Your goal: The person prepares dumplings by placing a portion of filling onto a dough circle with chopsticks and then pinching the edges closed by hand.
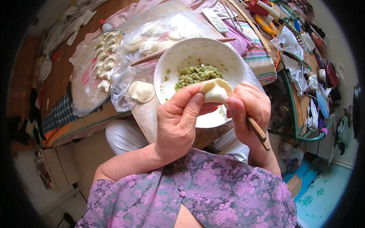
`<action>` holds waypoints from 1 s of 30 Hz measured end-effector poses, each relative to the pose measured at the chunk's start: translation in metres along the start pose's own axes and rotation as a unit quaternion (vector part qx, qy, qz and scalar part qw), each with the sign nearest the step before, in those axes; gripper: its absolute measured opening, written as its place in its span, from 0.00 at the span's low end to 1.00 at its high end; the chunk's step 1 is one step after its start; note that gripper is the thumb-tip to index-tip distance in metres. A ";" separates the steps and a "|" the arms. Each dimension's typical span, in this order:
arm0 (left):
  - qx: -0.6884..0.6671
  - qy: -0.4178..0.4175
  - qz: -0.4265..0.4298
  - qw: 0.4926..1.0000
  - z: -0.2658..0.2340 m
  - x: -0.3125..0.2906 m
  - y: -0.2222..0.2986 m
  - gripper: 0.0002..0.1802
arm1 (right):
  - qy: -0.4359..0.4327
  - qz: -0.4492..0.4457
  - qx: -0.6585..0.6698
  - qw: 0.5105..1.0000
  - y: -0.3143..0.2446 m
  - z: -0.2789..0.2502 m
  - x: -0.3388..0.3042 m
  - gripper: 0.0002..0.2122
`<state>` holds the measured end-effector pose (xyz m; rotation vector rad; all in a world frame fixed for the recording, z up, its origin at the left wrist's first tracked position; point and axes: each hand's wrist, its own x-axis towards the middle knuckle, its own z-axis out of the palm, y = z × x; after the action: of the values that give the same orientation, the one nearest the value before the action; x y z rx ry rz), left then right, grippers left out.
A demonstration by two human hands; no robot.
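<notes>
Between both hands, over the near part of a white bowl (167,53), is a folded dumpling (217,92) with a curved edge. My left hand (178,116) pinches its left end between thumb and fingers. At the other end, my right hand (249,110) grips the dumpling and also keeps a pair of wooden chopsticks (258,131) tucked in the palm, their ends sticking out toward me. Green chopped filling (199,75) lies in the bowl. Left of the bowl are a few round dough wrappers (142,92), overlapping on the board (146,117).
Rows of finished dumplings (104,62) lie on plastic at the left. More dumplings (159,36) sit under clear plastic behind the bowl, beside a tapered rolling pin (148,58). A white remote control (215,20) lies farther back. Assorted clutter, including a plastic bag (288,42), covers the right side.
</notes>
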<state>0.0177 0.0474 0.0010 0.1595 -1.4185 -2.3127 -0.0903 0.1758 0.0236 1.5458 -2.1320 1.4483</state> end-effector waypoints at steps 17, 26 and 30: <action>-0.009 -0.058 -0.120 0.991 -0.003 -0.001 0.018 0.19 | 0.025 0.114 0.090 0.989 0.001 -0.021 -0.002 0.19; 0.086 -0.112 -0.140 0.980 0.003 -0.001 0.029 0.17 | -0.124 0.027 0.006 0.992 -0.002 -0.020 0.014 0.13; 0.079 -0.117 -0.161 0.977 -0.003 -0.007 0.024 0.18 | -0.138 0.014 0.004 0.990 -0.003 -0.017 0.012 0.14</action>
<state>0.0318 0.0377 0.0199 0.1801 -1.8124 -2.5419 -0.1001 0.1806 0.0414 1.8193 -2.3069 1.3172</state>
